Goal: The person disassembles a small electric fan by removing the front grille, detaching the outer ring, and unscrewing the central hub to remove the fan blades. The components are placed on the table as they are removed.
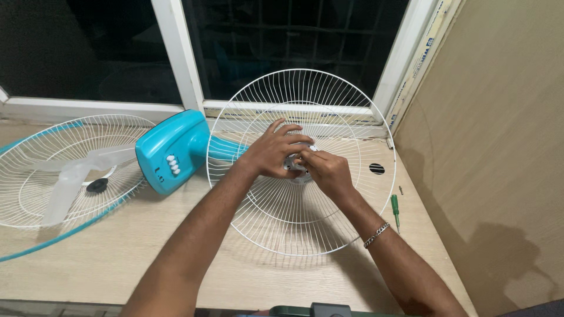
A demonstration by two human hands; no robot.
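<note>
a: we've got both hands at the hub of the white wire guard [305,194], just right of the teal motor housing [170,151]. left hand [271,152] wraps the hub, right hand [328,171] has its grip pinched together on the small grey nut [292,162].

b: thin springy wires, slick plastic. we'd guess the nut could slip and roll, or the guard tips. green screwdriver [395,210] sits further right on the woodgrain desk [117,258].
</note>
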